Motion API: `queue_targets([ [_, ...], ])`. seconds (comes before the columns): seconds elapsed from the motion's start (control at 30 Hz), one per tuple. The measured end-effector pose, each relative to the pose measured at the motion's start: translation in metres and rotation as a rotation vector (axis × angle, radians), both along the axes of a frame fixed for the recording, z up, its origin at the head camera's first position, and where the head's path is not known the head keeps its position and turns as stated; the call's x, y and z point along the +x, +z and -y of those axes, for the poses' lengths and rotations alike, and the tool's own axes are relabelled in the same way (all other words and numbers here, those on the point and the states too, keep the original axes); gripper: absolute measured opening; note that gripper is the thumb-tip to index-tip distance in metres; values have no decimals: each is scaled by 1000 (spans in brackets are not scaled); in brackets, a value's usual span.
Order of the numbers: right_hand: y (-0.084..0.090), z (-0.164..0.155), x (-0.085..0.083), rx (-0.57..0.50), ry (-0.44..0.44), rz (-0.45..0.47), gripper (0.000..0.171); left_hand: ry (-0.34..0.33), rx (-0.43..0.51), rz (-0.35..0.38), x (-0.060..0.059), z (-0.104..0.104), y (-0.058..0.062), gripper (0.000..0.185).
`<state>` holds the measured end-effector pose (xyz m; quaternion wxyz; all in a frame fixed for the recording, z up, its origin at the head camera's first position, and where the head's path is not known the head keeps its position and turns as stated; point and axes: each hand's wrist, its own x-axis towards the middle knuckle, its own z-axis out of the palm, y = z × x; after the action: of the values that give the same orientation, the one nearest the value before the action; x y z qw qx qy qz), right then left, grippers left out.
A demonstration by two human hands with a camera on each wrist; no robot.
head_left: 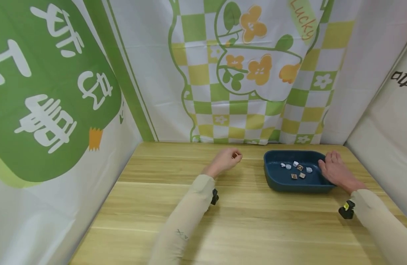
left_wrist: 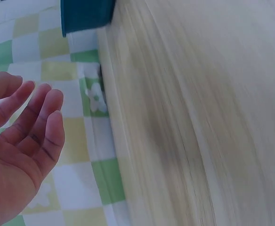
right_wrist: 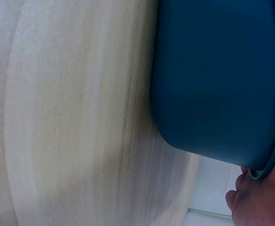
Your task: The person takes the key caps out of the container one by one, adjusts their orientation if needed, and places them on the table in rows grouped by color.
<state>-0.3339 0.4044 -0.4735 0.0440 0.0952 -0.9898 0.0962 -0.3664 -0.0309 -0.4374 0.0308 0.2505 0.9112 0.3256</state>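
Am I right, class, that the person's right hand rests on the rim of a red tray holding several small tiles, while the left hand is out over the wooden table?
Not quite: the tray is dark blue, not red, as the head view shows. The rest stands: the right hand rests on its rim, small tiles lie inside, and the left hand is over the wooden table.

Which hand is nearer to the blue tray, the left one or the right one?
Right. The right hand rests on the tray's right rim, touching it. The left hand is over the table, apart from the tray's left side.
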Motion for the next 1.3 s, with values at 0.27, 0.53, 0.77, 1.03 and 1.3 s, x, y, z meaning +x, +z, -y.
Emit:
queue_targets([
  [0.27, 2, 1, 0, -5, -3, 27, 68, -7, 89, 4, 0, -27, 1, 29],
  [0.53, 3, 2, 1, -3, 0, 31, 69, -54, 131, -20, 5, -55, 3, 25],
  [0.77, 4, 3, 1, -4, -13, 36, 69, -96, 197, 22, 11, -82, 6, 25],
  [1.03, 3, 3, 2, -27, -20, 61, 71, -115, 201, -1, 16, -111, 2, 23],
  [1.3, 4, 3, 2, -5, -22, 56, 71, -136, 195, 6, 23, -137, -1, 22],
])
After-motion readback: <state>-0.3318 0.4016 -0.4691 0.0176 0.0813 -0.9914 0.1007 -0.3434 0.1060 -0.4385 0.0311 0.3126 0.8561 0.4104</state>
